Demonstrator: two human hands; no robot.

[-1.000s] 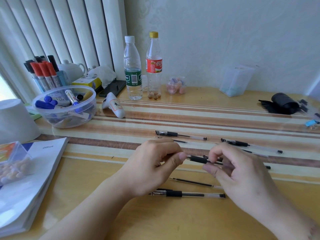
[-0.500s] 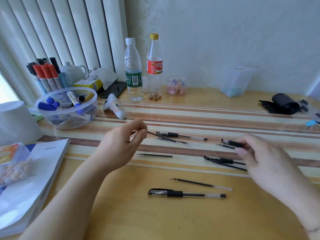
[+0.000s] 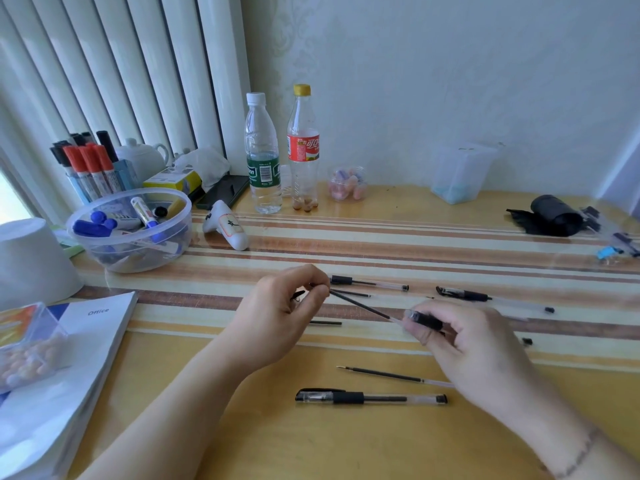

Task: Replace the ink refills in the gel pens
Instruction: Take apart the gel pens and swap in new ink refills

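Hands meet above the striped counter [image 3: 415, 244]. Left hand [image 3: 277, 317] has its grip pinched on the far end of a black refill [image 3: 360, 306]; right hand [image 3: 464, 344] has its grip closed on a pen barrel [image 3: 427, 321], its open end touching the refill's near end. A capped gel pen [image 3: 370, 398] and a loose refill [image 3: 384, 375] lie nearer.

The right hand [image 3: 474, 344] covers most of the pen barrel [image 3: 424, 320] it grips and the far end of the loose refill [image 3: 388, 375] on the table, while the book [image 3: 59, 386] and white tub [image 3: 31, 261] run off the left edge.
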